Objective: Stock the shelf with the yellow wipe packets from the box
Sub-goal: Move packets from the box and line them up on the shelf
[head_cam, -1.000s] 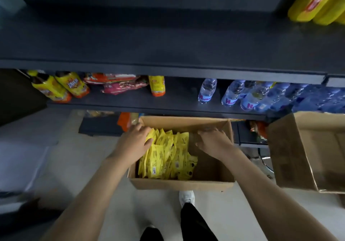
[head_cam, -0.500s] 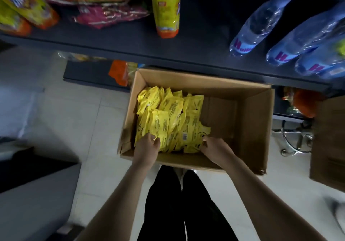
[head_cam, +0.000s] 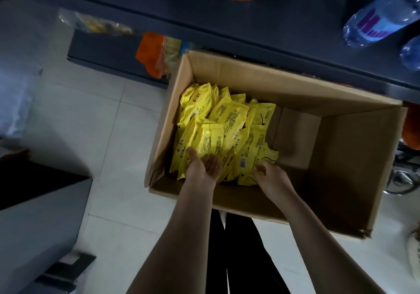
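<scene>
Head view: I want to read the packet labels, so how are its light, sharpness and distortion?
Head view: dim overall, but the packets are the brightest thing, their print soft. Head view: the right inner side of the box sits in deep shadow. Head view: toward the edges the bottle looks stretched and smeared, as a wide lens gives.

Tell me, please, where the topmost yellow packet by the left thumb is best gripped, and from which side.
Probably its near short end, from the near side: the packet lies on top of the other packets, face up and tilted, with that end toward the left hand. Thumb above, fingers beneath would pinch the flat pouch. The box wall crowds its left side.
</scene>
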The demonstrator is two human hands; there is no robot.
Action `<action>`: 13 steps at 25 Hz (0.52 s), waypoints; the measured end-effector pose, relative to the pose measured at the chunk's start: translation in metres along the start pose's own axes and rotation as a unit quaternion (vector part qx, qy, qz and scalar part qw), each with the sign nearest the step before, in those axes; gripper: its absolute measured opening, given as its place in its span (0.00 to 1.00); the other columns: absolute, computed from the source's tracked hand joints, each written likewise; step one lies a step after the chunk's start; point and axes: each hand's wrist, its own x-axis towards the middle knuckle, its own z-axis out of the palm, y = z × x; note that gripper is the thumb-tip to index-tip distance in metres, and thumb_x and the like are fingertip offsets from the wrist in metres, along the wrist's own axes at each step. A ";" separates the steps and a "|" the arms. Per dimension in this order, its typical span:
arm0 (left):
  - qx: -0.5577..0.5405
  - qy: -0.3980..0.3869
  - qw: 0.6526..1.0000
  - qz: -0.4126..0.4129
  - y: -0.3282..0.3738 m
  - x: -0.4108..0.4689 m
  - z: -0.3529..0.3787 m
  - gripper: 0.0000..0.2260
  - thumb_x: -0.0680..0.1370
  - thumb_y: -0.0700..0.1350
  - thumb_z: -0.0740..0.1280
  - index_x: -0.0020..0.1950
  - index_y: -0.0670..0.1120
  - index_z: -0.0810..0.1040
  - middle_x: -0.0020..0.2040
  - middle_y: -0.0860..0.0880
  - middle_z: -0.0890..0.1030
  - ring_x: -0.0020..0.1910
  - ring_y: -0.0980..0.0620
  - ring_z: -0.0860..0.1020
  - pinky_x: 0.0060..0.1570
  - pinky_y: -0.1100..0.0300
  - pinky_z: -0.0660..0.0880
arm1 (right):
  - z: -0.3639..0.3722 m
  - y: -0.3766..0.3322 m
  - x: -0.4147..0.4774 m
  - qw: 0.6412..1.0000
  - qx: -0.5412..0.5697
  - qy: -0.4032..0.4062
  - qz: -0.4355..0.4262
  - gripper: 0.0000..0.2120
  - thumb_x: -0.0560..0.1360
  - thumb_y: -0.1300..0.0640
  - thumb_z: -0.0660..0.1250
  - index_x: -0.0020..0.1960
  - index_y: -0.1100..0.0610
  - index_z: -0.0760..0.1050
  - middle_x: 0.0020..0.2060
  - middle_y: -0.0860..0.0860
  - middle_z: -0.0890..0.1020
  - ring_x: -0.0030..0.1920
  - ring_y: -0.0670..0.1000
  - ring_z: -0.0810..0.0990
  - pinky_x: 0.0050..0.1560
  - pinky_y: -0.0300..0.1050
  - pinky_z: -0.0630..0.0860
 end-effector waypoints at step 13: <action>0.208 -0.071 0.970 0.100 -0.004 -0.045 -0.006 0.07 0.77 0.39 0.65 0.46 0.34 0.73 0.45 0.41 0.79 0.47 0.44 0.79 0.52 0.54 0.77 | -0.045 -0.017 0.000 0.975 0.201 0.090 0.036 0.13 0.79 0.54 0.60 0.62 0.56 0.75 0.47 0.54 0.80 0.46 0.56 0.78 0.49 0.53 0.75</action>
